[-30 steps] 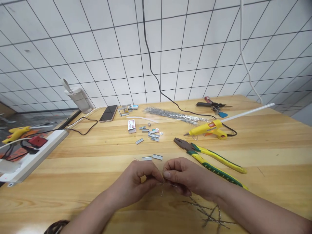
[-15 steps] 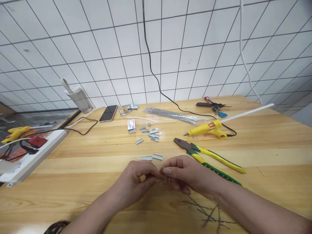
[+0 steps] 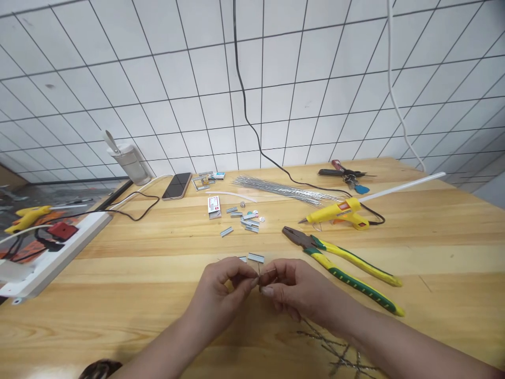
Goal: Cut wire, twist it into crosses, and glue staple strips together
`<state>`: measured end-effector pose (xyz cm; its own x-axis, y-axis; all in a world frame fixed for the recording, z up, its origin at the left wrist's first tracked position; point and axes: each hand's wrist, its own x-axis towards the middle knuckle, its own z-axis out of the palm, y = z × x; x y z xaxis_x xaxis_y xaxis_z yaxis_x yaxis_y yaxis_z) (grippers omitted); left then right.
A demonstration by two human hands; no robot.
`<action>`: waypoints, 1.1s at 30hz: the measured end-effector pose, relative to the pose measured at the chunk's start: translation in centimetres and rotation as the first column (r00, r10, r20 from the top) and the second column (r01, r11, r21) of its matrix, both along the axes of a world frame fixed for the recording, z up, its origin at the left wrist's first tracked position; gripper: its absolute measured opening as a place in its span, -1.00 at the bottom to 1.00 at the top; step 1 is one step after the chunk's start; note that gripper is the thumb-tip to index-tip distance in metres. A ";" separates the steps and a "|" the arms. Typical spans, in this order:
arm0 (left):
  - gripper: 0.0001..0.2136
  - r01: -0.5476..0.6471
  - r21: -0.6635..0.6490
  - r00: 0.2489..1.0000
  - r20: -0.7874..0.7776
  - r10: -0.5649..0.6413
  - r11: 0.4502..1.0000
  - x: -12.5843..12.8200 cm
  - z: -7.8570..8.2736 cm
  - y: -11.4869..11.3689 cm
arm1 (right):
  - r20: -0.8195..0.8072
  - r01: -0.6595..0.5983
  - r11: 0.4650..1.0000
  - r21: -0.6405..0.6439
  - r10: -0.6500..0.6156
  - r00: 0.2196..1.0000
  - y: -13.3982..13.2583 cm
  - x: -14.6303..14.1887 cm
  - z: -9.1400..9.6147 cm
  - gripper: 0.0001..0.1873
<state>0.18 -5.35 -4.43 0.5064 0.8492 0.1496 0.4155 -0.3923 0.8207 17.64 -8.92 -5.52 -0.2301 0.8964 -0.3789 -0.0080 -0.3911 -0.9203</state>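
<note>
My left hand (image 3: 224, 289) and my right hand (image 3: 294, 287) meet fingertip to fingertip above the front of the wooden table. Both are closed in a pinch on a thin piece of wire (image 3: 259, 268), whose end pokes up between them; the fingers cover most of it. Just beyond the fingertips lie two strips of staples (image 3: 256, 257). Several twisted wire pieces (image 3: 343, 352) lie crossed below my right wrist, partly hidden by the forearm. Pliers (image 3: 343, 263) with yellow and green handles rest to the right of my right hand.
A yellow glue gun (image 3: 335, 213) lies behind the pliers, near a bundle of straight wires (image 3: 280, 189). Further left are a small box (image 3: 214, 207), more staple strips (image 3: 249, 223), a phone (image 3: 177, 186) and a bottle (image 3: 130, 163). A power strip (image 3: 59, 252) sits at the left edge.
My right hand's fingers have shifted and turned around the wire, and a wire end now shows upright between the fingertips. The view has tilted slightly.
</note>
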 end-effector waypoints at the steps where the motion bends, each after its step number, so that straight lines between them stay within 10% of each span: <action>1: -0.90 -0.010 -0.044 1.000 0.009 0.010 0.999 0.1 0.0 -0.1 | 0.001 0.003 1.000 0.005 -0.003 1.000 0.0 -0.1 -0.1 -0.79; 33: -0.89 -0.086 -0.065 0.992 0.084 0.091 0.994 0.2 0.2 -0.3 | -0.153 0.099 0.993 -0.059 -0.107 0.982 -0.1 -0.5 -0.2 -0.71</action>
